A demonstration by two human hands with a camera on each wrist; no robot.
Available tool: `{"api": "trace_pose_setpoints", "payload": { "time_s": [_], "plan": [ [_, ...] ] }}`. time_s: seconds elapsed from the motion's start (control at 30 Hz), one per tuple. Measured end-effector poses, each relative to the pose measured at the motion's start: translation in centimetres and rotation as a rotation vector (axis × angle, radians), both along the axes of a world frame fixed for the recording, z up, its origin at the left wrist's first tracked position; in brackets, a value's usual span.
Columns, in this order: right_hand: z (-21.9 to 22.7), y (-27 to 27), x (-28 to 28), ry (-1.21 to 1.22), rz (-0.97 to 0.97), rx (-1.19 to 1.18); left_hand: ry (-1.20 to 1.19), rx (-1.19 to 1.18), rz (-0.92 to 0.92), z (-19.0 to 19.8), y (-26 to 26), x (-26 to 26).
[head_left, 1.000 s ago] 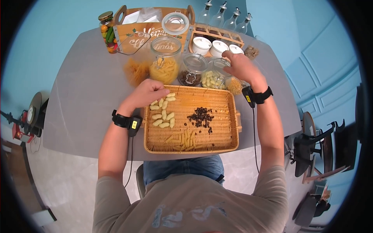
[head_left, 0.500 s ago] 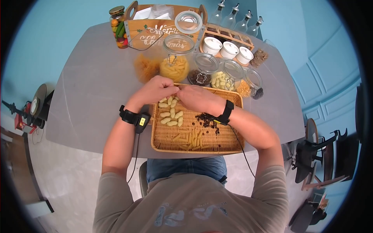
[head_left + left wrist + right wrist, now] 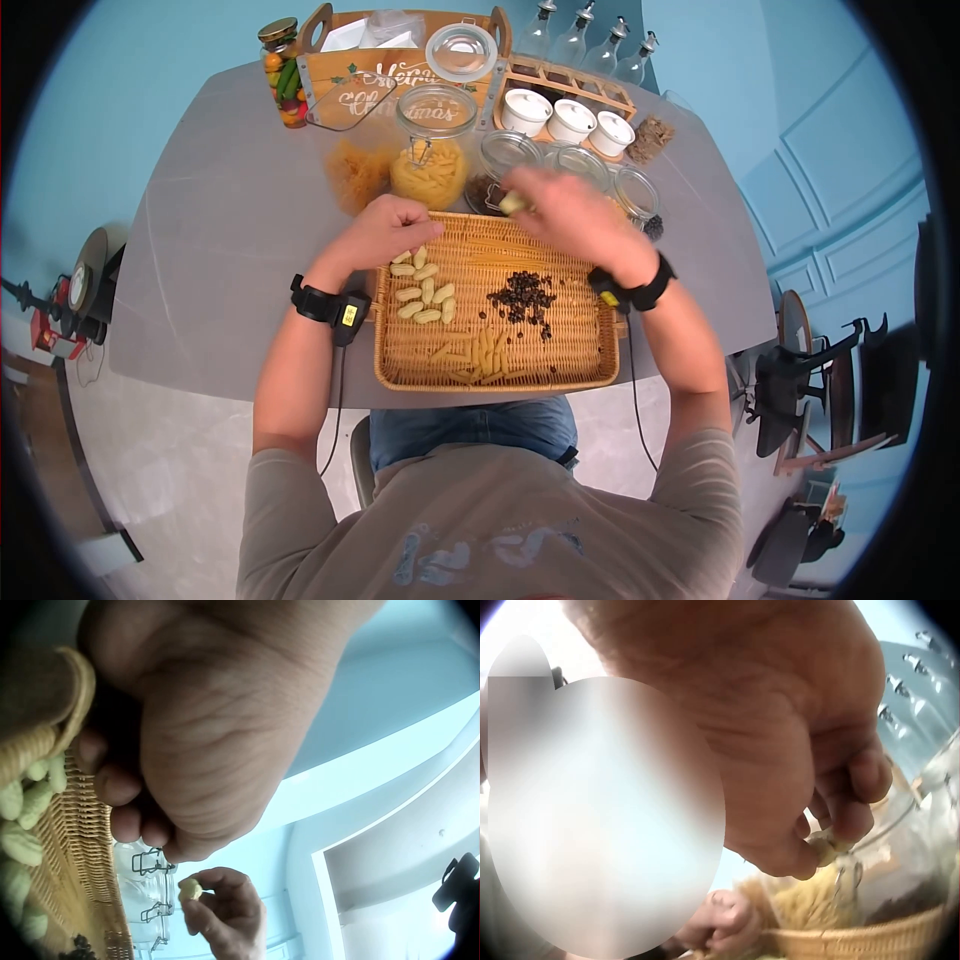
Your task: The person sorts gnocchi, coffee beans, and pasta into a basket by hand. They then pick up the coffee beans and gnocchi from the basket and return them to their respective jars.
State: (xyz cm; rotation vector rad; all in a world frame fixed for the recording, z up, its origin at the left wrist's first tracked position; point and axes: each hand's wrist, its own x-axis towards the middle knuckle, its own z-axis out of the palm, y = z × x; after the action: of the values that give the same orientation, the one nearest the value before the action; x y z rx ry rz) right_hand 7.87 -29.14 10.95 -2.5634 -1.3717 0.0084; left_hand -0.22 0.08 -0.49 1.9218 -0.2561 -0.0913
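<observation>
A peanut (image 3: 190, 889) is pinched between the thumb and fingers of my right hand (image 3: 575, 220), raised over the back edge of a wicker tray (image 3: 585, 370). Behind that hand stand the glass clip-top jars. My left hand (image 3: 390, 237) stays at the tray's back left corner with its fingers (image 3: 120, 784) curled; what lies inside the curl is hidden. Several peanuts (image 3: 427, 290) lie in the tray below it. Dark beans (image 3: 525, 293) are heaped right of centre, penne (image 3: 485, 355) lies at the front, and thin spaghetti (image 3: 500, 255) stretches along the back.
Behind the tray stand a large jar of penne (image 3: 430, 175) and a bag of orange pasta (image 3: 357, 175). Farther back are a wooden crate (image 3: 345, 95), a pickle jar (image 3: 284, 80), white lidded pots (image 3: 573, 121) and glass bottles (image 3: 571, 42).
My right hand came from the jars to the tray's back left corner beside my left hand, then moved back right with a peanut. The left hand stayed at the corner.
</observation>
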Motion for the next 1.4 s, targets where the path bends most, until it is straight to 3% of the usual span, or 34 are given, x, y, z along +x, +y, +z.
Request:
{"api": "trace_pose_setpoints", "payload": {
  "time_s": [0.13,0.37,0.47,0.57,0.67,0.77,0.9,1.0,1.1,1.3,1.4],
  "plan": [
    [3.2,-3.1,3.7,-0.014,-0.242,0.099,0.012,0.016,0.013,0.3,-0.1,-0.1],
    [1.4,-5.5,6.5,-0.19,-0.3,0.051,-0.019,0.006,0.0,0.1,-0.1,-0.1],
    [1.0,-3.4,2.8,-0.128,-0.104,0.03,-0.008,0.0,0.006,0.0,0.1,0.0],
    [-1.0,0.0,-1.4,0.16,0.247,-0.113,0.003,0.002,0.004,0.3,0.0,-0.1],
    [-3.9,2.7,-5.4,0.215,0.42,-0.2,-0.014,0.01,0.0,0.3,0.0,-0.1],
    [-5.9,3.9,-6.8,0.3,0.464,-0.282,-0.017,0.01,-0.003,0.6,0.0,-0.2],
    [-8.5,3.6,-6.2,0.276,0.431,-0.219,-0.032,0.025,-0.013,0.4,0.2,-0.1],
    [-7.8,3.0,-5.8,0.212,0.374,-0.234,-0.012,0.029,-0.006,0.2,0.1,0.1],
    [-4.8,2.4,-4.8,0.215,0.307,-0.325,-0.024,0.042,0.013,-0.2,0.1,0.2],
    [0.6,-2.3,0.1,-0.041,0.062,0.068,0.013,0.019,-0.002,0.4,0.1,-0.1],
    [2.3,-4.3,3.3,-0.052,-0.19,0.066,0.012,0.016,-0.006,0.0,0.2,0.1]
  ]
}}
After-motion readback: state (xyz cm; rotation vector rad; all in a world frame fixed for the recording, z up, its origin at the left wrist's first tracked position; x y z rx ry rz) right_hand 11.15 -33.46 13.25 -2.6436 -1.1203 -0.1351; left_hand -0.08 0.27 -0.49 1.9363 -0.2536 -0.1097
